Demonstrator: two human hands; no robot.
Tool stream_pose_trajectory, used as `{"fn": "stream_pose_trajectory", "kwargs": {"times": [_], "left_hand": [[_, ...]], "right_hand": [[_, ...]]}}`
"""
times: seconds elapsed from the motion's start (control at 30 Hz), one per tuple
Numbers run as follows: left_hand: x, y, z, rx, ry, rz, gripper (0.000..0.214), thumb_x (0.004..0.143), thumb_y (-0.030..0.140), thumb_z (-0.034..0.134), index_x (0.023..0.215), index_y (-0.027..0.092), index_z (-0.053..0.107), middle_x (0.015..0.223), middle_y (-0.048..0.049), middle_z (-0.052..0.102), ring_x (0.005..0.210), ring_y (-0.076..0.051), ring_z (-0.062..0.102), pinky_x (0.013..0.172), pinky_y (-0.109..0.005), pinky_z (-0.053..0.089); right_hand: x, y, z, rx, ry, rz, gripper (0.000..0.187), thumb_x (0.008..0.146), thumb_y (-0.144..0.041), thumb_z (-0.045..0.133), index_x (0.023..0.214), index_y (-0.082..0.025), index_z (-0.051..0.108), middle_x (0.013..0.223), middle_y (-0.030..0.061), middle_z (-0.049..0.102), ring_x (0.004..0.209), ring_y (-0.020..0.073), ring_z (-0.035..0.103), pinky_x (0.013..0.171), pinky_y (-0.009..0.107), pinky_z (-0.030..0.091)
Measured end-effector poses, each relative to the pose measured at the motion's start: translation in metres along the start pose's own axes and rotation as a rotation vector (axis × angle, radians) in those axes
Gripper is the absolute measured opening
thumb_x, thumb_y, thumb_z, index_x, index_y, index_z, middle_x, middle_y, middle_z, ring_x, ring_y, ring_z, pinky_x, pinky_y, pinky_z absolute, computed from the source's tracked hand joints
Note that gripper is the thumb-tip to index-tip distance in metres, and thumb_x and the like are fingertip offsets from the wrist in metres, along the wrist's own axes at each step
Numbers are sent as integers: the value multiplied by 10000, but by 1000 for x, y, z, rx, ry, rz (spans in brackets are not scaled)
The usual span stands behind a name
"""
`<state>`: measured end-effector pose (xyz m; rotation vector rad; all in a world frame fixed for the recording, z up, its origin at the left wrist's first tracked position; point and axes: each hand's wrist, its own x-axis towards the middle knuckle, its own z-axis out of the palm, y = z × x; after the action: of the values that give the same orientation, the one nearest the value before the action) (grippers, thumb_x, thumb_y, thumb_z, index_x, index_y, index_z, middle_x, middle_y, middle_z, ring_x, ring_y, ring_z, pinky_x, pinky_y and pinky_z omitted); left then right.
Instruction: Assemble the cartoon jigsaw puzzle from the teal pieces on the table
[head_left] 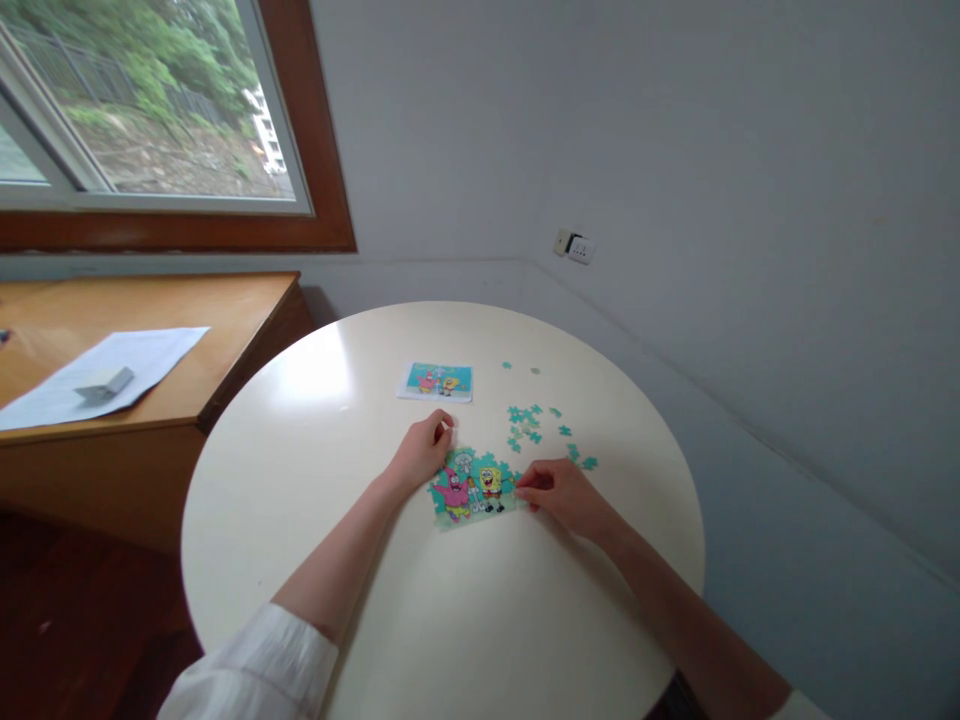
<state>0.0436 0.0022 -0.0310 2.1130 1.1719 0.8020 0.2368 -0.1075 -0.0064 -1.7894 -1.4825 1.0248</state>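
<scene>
A partly joined jigsaw puzzle (pixel 469 492) lies on the round table, showing a pink starfish, a yellow sponge and a teal figure. At its upper left edge, my left hand (pixel 421 455) rests with curled fingers; whether anything is between thumb and fingertips is too small to make out. My right hand (pixel 566 492) pinches a puzzle piece (pixel 519 492) at the puzzle's right edge, the fingertips partly covering it. Several loose teal puzzle pieces (pixel 525 420) lie scattered beyond my right hand. Behind the puzzle is a reference picture card (pixel 439 382) with the same cartoon figures.
The white round table (pixel 300 480) stands near a wall corner with a socket (pixel 580 249). On the left is a wooden desk (pixel 247 300) bearing paper sheets (pixel 157 350) and a small grey-white object (pixel 105 384). Above it is a window (pixel 165 110).
</scene>
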Motion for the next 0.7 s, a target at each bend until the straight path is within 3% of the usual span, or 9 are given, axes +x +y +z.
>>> {"fn": "stream_pose_trajectory", "kwargs": {"times": [0.7], "left_hand": [[-1,1,-1,16,-17,-18,161,783,225,388,869,193,520,580,35,492,545,-110,450,537,-226,326]], "right_hand": [[4,0,1,-173,-2,-46,61,623,-198,612,581,-162,587,543,-4,596,520,100,509,501,209,366]]}}
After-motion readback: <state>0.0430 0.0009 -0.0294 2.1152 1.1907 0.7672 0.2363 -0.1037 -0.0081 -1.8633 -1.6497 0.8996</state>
